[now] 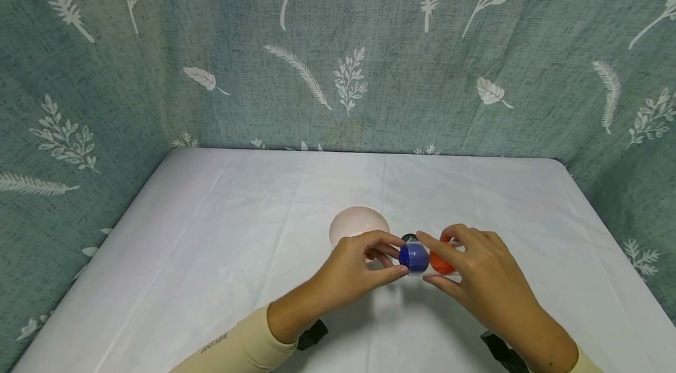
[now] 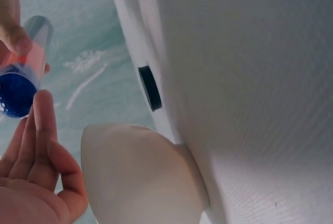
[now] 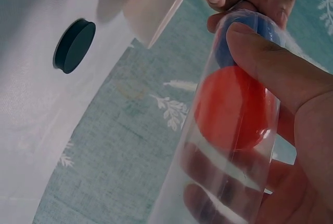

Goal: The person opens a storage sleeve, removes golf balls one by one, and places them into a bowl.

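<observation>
A clear tube (image 3: 208, 182) holds a blue ball (image 1: 417, 257) at its left end and an orange-red ball (image 3: 231, 109) behind it. My right hand (image 1: 483, 273) grips the tube around the orange-red ball, with the thumb lying along the side near the blue one. My left hand (image 1: 359, 264) is at the tube's left end, thumb and index fingertips at opposite edges of the blue ball. In the left wrist view the ball's rounded face shows at the tube's mouth, a left fingertip right at its edge. The tube is held above the table.
Behind my left hand stands a pale bowl (image 1: 351, 221), with some orange visible in it. A dark round cap (image 3: 75, 46) stands on the white-covered table (image 1: 237, 232) beyond the tube. Green leaf-patterned cloth (image 1: 227, 39) hangs around the table's back and sides.
</observation>
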Available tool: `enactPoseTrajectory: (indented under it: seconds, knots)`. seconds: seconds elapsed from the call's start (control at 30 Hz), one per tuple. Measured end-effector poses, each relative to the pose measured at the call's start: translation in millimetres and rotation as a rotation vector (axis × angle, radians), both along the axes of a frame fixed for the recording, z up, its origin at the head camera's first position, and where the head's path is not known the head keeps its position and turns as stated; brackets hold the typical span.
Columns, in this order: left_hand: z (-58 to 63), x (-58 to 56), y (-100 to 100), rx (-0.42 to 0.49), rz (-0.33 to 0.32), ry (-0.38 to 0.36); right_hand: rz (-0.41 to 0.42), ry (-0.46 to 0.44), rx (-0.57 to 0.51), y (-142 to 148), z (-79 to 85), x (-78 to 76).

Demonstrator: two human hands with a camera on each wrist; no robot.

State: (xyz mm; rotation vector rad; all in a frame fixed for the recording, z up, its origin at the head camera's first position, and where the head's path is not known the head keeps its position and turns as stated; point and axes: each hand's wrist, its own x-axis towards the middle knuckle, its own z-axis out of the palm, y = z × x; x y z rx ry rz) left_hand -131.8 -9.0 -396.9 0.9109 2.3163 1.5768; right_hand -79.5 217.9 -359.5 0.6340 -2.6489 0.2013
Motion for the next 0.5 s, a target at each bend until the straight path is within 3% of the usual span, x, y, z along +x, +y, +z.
enactPoseTrajectory:
  seconds: [0.5]
  knots:
    - [-1.4, -0.7, -0.3, -0.015, 0.014, 0.001, -0.021, -0.022, 0.001, -1.7, -0.6, 0.7]
